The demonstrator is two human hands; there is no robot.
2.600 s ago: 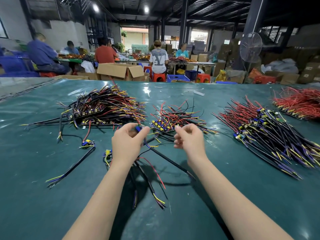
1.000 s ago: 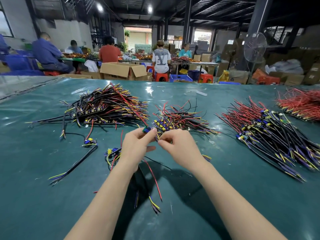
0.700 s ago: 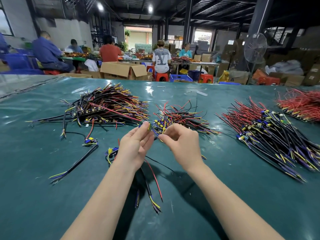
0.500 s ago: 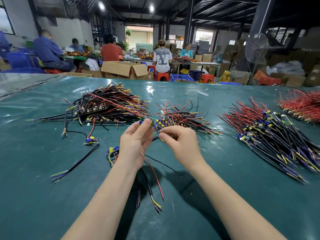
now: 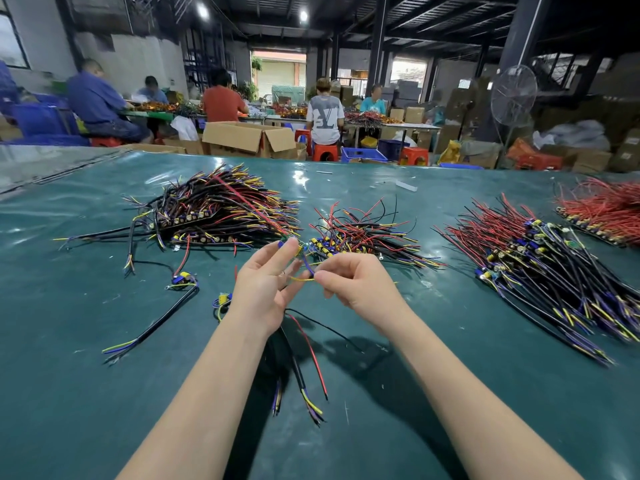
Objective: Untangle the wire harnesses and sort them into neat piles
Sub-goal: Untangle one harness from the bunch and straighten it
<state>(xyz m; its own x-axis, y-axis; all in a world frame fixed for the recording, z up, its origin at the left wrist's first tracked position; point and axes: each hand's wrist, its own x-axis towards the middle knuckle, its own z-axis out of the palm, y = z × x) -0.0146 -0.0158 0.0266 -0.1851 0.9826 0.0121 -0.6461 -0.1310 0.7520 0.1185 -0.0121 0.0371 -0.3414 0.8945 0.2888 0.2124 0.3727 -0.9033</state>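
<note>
Now that the hands have drawn together, the left hand pinches the harness near its top, tails dangling beneath; the right hand, just beside, pinches its yellow wire: untangling underway.

A factory floor: workers at benches, cardboard boxes, wire piles.

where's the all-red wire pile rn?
Head view: the all-red pile sits far right on the table, toward its back edge, just behind the mixed red-and-black pile.

Overhead glare, dim blurred background
</note>
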